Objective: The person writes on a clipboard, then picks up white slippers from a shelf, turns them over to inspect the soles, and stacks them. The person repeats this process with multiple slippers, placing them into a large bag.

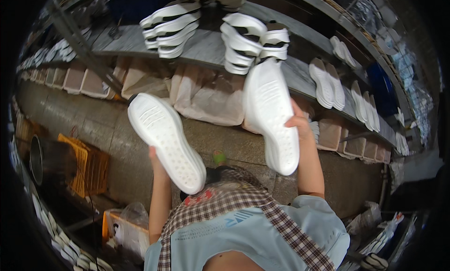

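In front of my body I hold up two white shoe soles, one in each hand. My left hand (158, 161) grips the left shoe sole (165, 139) from behind its outer edge; most of the fingers are hidden by it. A dark bit shows at that sole's far tip. The right shoe sole (271, 114) is tilted, its far end close to the stacks on the shelf. Around its right edge my right hand (299, 122) is closed, with thumb and fingertips on the face. Both soles turn a surface with short grooves and small round dimples upward.
Ahead runs a long grey shelf (208, 50) with a left sole stack (171, 29) and a middle sole stack (241, 44). More sole pairs (326, 83) stand to the right. Lined bins (208, 95) sit beneath. A yellow crate (89, 165) is on the floor at left.
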Available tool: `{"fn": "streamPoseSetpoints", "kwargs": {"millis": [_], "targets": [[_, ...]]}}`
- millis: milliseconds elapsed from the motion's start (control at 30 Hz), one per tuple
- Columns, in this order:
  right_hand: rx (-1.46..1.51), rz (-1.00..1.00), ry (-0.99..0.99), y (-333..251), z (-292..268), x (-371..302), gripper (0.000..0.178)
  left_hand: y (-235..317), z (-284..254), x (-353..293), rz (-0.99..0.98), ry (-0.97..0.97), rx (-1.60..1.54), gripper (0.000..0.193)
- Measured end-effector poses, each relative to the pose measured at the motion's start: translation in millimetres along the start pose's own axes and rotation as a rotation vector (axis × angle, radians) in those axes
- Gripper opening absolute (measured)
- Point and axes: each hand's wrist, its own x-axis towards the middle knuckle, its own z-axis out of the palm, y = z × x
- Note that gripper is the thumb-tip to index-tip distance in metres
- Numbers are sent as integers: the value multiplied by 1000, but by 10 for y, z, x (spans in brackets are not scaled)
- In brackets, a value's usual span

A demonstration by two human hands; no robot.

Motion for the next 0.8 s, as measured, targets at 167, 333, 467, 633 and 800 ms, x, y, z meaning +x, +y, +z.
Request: {"fn": "streamPoseSetpoints", "kwargs": {"millis": [167,333,467,633,800], "targets": [[-101,-248,615,-258,-993,211,72,-2,95,126,-10,79,105,83],[-145,-164,649,-378,-2053,1186,66,-103,312,239,-39,77,184,75],[-218,-105,670,-336,-2477,1774,69,-163,453,371,-12,58,136,76],[-1062,-315,887,-675,-1990,2085,79,-148,606,527,-89,-12,130,82],[-406,57,697,-901,-1162,2577,72,-111,987,885,-35,-30,247,75]]}}
